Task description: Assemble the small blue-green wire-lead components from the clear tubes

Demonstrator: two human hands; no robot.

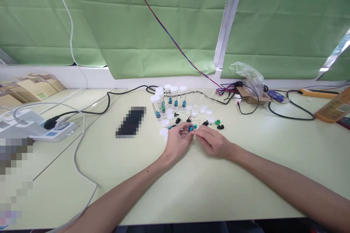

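Note:
My left hand point(178, 140) and my right hand point(213, 142) meet over the pale green table point(191, 185), fingertips pinched together on a small blue part point(191, 127) with a thin wire stem. Just behind them lie small black parts point(220, 127), a green part point(217, 122) and white caps point(164, 131). Several clear vials with white lids point(171, 100) stand further back, blue parts inside them.
A power strip point(58, 130) with plugged cables sits at the left. A cardboard box with a plastic bag point(250, 91) and tangled wires point(287, 111) lie at the back right. A red-blue wire point(169, 36) hangs down before the green blinds. An orange packet point(333, 107) is at far right.

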